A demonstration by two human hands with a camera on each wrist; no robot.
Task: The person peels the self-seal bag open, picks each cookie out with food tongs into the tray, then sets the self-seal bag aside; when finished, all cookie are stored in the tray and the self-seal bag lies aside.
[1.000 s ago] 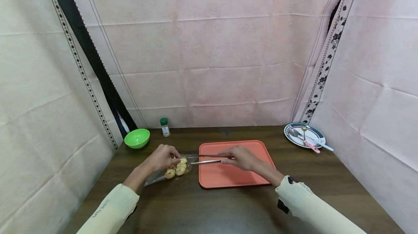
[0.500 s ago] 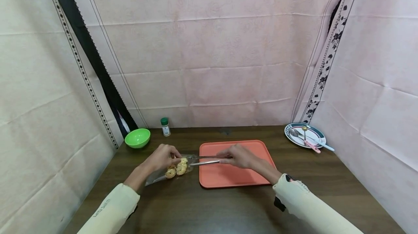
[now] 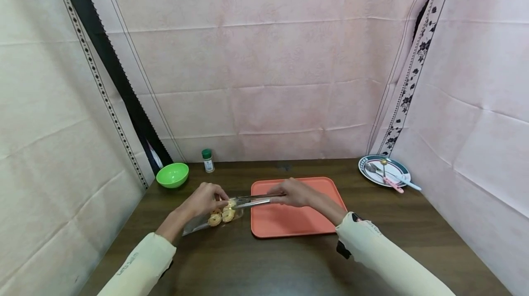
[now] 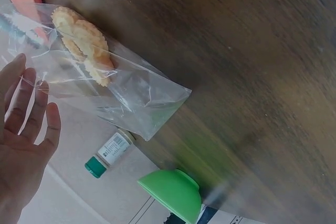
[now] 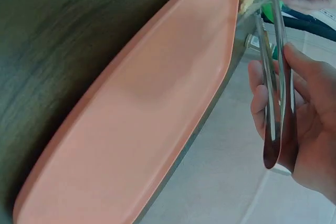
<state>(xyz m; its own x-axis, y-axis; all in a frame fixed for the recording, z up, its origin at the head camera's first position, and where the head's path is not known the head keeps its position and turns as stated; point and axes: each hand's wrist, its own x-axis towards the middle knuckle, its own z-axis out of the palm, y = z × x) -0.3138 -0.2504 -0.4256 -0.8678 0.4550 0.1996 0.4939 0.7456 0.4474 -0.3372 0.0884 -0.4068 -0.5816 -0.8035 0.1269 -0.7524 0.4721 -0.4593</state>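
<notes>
My left hand (image 3: 205, 198) pinches the edge of a clear plastic bag (image 4: 144, 95) between thumb and fingers. Inside the bag lie several pale golden cookies (image 3: 227, 215), with wavy edges in the left wrist view. My right hand (image 3: 292, 192) grips a pair of metal tongs (image 3: 257, 198) over the salmon-pink tray (image 3: 285, 225). The tongs point left, and their tips overlap the bag's mouth beside the cookies. In the right wrist view the tong arms (image 5: 270, 93) stand slightly apart, with the thumb on one side and fingers on the other.
Behind the left hand stand a green bowl (image 3: 172, 175) and a small bottle (image 3: 208, 163) with a green cap. At the back right, a blue-rimmed plate (image 3: 365, 173) bears cutlery with pink and light blue handles. Pale cloth hangs round the wooden table (image 3: 231, 264).
My right hand has moved left with the tongs, bringing their tips from the bag's right edge over to the cookies. The left hand keeps its place on the bag.
</notes>
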